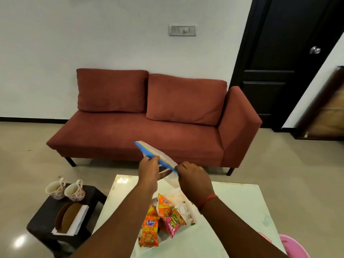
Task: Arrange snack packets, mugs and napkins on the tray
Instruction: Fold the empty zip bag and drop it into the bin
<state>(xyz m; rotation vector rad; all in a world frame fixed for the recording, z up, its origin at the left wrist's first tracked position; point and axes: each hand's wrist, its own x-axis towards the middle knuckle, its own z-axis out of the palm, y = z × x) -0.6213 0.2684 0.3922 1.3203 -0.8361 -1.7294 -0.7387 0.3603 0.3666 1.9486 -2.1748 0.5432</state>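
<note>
Both hands hold a blue-edged clear plastic bag (154, 153) in the air above the white table (232, 205). My left hand (149, 174) grips its middle edge and my right hand (193, 179) pinches its near end. Below them a white tray (193, 218) carries several snack packets: an orange one (149, 233), a pink one (172, 225) and another orange one (163, 204). Two floral mugs (55, 189) (75, 191) stand on a dark stool (44, 226) at the left, near white napkins (76, 222) in a brown holder.
A red sofa (149, 131) stands behind the table against the wall. A black door (279, 62) is at the right. A pink object (292, 246) shows at the table's lower right corner. Bare floor lies between the stool and the sofa.
</note>
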